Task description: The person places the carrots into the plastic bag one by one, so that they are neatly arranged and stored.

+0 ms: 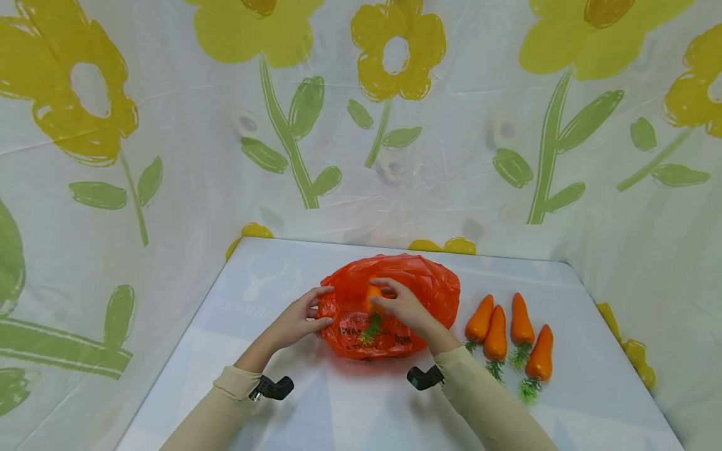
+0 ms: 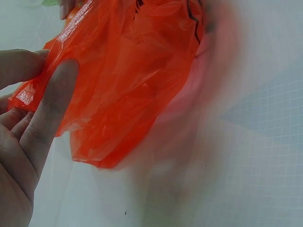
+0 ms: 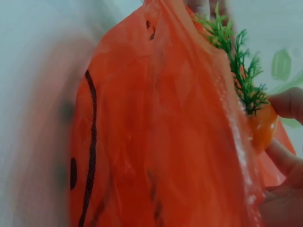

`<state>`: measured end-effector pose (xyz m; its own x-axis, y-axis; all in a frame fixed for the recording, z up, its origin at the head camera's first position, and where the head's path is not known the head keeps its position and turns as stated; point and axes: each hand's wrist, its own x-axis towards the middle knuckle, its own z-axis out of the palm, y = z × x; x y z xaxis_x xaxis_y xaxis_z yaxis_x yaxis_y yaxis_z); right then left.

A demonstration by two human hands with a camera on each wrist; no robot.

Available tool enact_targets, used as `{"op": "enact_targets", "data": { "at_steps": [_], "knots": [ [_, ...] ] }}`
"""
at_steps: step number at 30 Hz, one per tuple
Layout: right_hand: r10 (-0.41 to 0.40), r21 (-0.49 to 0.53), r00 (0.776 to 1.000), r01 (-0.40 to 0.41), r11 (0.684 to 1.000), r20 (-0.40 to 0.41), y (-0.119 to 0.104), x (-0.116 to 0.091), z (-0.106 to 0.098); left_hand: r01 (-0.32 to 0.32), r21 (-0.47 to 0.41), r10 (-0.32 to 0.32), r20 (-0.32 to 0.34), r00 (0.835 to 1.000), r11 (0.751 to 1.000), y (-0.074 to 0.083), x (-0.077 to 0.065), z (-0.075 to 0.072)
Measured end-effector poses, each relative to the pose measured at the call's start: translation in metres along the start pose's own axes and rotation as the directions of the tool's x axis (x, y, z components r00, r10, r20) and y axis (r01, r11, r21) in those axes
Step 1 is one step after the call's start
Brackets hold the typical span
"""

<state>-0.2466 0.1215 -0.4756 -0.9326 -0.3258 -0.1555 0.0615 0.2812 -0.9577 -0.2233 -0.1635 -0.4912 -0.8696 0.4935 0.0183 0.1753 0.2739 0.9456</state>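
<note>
Grips the left edge of a thin red plastic bag (image 1: 437,289) with the left hand (image 1: 294,321), just left of center in the lower half of the head frame. Pinches the film between thumb and a finger near the left edge of the left-wrist frame. Holds an orange artificial carrot (image 1: 373,300) in the right hand (image 1: 407,307), with thumb and fingers drawn in narrow around the root, at lower center of the head frame. Points its green fronds (image 1: 370,332) toward the bottom of that frame, at the bag's opening; cannot tell how deep inside. Shows glossy orange beside the thumb at the right edge of the right-wrist frame, with red film filling the middle.

Shows four more artificial carrots (image 1: 521,321) at lower right of the head frame, grouped to the right of the bag, with tips toward the top and greenery toward the bottom. Rests on a pale blue and white tabletop (image 1: 361,413). Wears beige sleeves (image 1: 482,398) and black wrist cameras (image 1: 275,388) at bottom left and bottom right of center. Faces a white curtain (image 1: 445,150) with large yellow flowers across the upper frame.
</note>
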Motion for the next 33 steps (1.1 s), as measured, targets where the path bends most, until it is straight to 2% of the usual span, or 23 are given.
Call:
{"op": "enact_targets", "data": {
  "at_steps": [7, 16, 24, 33],
  "knots": [
    [-0.007, -0.015, 1.000, 0.007, 1.000, -0.016, 0.001, 0.007, 0.008, -0.004, -0.013, 0.005, 0.004, 1.000, 1.000, 0.000, 0.001, 0.001],
    [-0.002, -0.113, 1.000, 0.003, 0.994, 0.011, 0.002, 0.013, 0.019, -0.010, -0.015, 0.010, 0.008, 1.000, 1.000, 0.000, 0.001, 0.002],
    [0.002, -0.252, 1.000, 0.006, 0.968, 0.030, 0.008, 0.021, 0.031, 0.002, 0.000, -0.002, 0.004, 1.000, 1.000, 0.001, 0.002, 0.002],
    [0.038, -0.296, 0.999, -0.026, 0.955, 0.035, 0.010, 0.027, 0.039, 0.014, 0.020, -0.014, -0.005, 1.000, 1.000, 0.000, 0.003, 0.005]
  ]
}}
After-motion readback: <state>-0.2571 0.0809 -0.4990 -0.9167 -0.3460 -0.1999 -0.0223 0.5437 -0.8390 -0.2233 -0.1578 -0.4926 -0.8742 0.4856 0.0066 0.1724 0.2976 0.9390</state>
